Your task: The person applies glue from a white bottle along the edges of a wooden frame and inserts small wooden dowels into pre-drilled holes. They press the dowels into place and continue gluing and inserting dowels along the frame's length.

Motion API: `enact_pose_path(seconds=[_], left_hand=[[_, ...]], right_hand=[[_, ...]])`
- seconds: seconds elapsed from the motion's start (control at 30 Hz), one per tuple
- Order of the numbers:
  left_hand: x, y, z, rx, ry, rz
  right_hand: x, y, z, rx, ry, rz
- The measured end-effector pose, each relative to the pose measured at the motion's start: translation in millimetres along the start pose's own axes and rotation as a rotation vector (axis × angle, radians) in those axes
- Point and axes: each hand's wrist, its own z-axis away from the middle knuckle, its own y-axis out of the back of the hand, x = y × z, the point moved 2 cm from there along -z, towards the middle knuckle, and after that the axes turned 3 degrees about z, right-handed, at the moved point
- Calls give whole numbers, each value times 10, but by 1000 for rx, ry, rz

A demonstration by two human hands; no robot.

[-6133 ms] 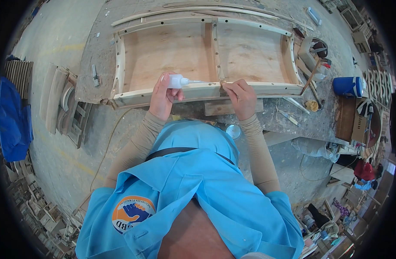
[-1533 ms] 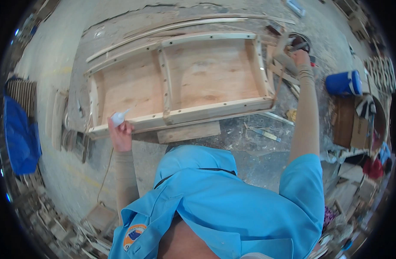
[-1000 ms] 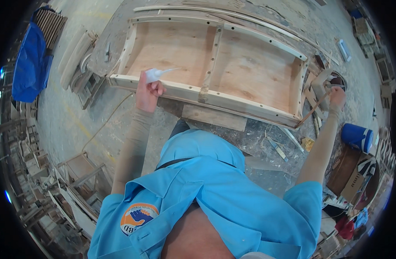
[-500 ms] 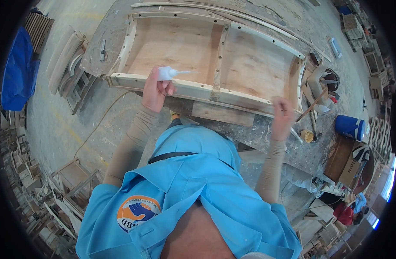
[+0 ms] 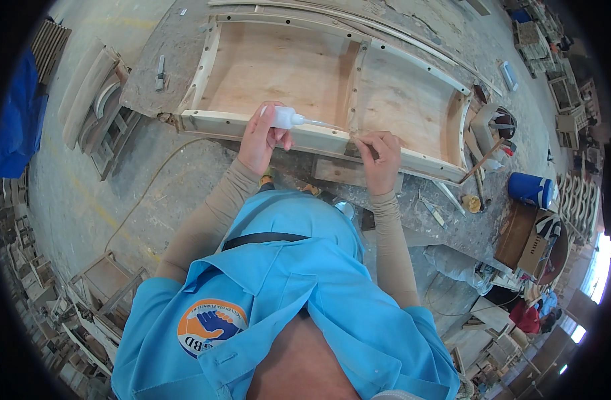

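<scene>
My left hand is wrapped round a small white squeeze bottle with a thin nozzle. The bottle lies sideways above the near rail, its tip pointing right toward the middle divider. Close to the near end of that divider, my right hand has thumb and fingers pinched together over the front rail; whatever they hold, if anything, is too small to make out. Under both hands lies a two-bay wooden frame with plywood panels, curved ends and dark holes along its rails.
Long wood strips lie beyond the frame. On its right are a container of tools, a blue cooler and a yellow round item. A metal tool rests at left, near stacked curved wood parts.
My right hand has moved left, from the frame's right part to near the divider. The left hand and bottle have shifted slightly right within the view.
</scene>
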Motion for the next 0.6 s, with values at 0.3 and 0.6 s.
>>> enact_pose_path(seconds=[0.3,0.6], left_hand=[[8,16,-9,-9,12,-11],[4,28,-8,1,36,-31]], right_hand=[[-13,-19,-29,-36,55,21],[83,-64,58,-34,239,122]])
